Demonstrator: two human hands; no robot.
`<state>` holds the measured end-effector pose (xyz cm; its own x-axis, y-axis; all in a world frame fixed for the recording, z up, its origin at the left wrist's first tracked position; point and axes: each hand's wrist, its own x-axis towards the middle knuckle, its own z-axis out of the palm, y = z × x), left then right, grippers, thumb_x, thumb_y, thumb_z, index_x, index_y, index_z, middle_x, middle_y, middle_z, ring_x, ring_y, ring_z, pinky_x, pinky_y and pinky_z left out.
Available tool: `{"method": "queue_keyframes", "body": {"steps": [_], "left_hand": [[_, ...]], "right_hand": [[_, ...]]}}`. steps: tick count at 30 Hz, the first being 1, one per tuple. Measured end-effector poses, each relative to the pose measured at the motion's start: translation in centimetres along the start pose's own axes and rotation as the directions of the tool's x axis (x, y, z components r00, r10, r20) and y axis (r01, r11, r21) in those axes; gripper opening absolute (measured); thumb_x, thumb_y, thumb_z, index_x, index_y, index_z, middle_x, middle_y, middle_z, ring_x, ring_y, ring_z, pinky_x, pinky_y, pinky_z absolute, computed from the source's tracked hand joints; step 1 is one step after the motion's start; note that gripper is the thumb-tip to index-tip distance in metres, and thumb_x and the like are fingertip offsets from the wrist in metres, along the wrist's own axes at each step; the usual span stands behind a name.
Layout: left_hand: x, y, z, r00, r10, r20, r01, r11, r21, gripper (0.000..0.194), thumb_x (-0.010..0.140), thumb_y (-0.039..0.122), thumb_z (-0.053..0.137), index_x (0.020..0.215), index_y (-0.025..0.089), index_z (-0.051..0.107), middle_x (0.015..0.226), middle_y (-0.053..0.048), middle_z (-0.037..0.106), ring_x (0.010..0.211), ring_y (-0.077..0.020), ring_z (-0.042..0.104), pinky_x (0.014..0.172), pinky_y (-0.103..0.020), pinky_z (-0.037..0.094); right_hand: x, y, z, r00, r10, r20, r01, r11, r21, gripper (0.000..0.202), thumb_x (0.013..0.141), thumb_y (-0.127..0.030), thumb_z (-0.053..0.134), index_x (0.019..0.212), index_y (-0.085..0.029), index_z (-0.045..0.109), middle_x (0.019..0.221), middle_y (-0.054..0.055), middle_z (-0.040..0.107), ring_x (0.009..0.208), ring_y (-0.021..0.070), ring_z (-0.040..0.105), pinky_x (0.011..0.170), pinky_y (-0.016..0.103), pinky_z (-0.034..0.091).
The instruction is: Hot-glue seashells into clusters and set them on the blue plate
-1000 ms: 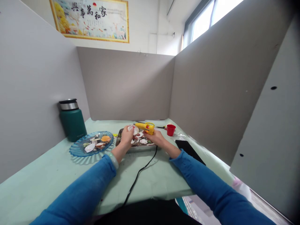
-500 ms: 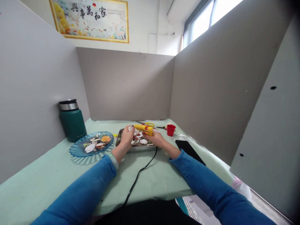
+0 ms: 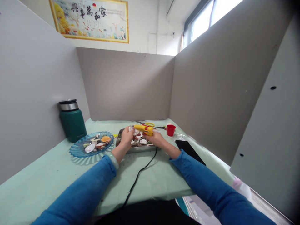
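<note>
My right hand (image 3: 154, 138) is wrapped round the handle of a yellow glue gun (image 3: 144, 128), whose nozzle points left. Close to the nozzle, my left hand (image 3: 127, 137) pinches a small whitish piece (image 3: 131, 128), perhaps a shell. Both hands are above a metal tray (image 3: 133, 150) that holds several white and brown shells (image 3: 143, 141). A black cord (image 3: 140, 171) runs from the tray's near side toward the table's front edge. The tip of the nozzle is too small to make out against the whitish piece.
A blue glass plate (image 3: 75, 150) of shells is left of the tray, beside a green bottle (image 3: 73, 122). To the right are a red cup (image 3: 171, 130) and a black phone (image 3: 190, 151). Scissors (image 3: 149, 124) lie behind the tray. Grey panels surround the table (image 3: 161, 178).
</note>
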<state>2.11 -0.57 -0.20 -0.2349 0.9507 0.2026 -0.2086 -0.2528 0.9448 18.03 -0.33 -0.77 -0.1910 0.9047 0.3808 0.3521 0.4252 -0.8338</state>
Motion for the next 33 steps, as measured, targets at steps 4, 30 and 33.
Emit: {"method": "queue_keyframes", "body": {"steps": [4, 30, 33], "left_hand": [[0.0, -0.1, 0.0, 1.0, -0.008, 0.027, 0.007, 1.0, 0.018, 0.007, 0.087, 0.011, 0.051, 0.091, 0.015, 0.052, 0.075, -0.001, 0.063, 0.053, -0.0125, 0.062, 0.045, -0.021, 0.044], [-0.2, 0.3, 0.1, 0.999, 0.015, -0.042, -0.012, 0.998, 0.062, 0.005, 0.09, 0.018, 0.052, 0.095, 0.016, 0.053, 0.082, -0.003, 0.062, 0.054, -0.0117, 0.063, 0.042, -0.019, 0.042], [-0.2, 0.2, 0.1, 0.999, 0.018, -0.04, -0.016, 0.999, 0.046, 0.008, 0.088, 0.019, 0.056, 0.096, 0.016, 0.054, 0.082, -0.003, 0.063, 0.054, -0.0119, 0.064, 0.042, -0.019, 0.043]], "right_hand": [[0.0, -0.1, 0.1, 1.0, 0.012, -0.004, -0.012, 1.0, 0.005, 0.02, 0.072, -0.034, 0.066, 0.08, -0.015, 0.067, 0.068, 0.002, 0.062, 0.061, 0.0137, 0.055, 0.055, 0.023, 0.041], [0.3, 0.6, -0.1, 1.0, 0.007, -0.013, -0.007, 0.999, 0.042, 0.024, 0.071, -0.03, 0.065, 0.09, -0.017, 0.072, 0.072, 0.001, 0.064, 0.062, 0.0125, 0.056, 0.056, 0.022, 0.043], [0.3, 0.6, -0.2, 1.0, -0.008, -0.002, 0.008, 0.999, 0.038, 0.025, 0.071, -0.03, 0.064, 0.09, -0.016, 0.072, 0.07, 0.0, 0.063, 0.06, 0.012, 0.054, 0.055, 0.021, 0.042]]}}
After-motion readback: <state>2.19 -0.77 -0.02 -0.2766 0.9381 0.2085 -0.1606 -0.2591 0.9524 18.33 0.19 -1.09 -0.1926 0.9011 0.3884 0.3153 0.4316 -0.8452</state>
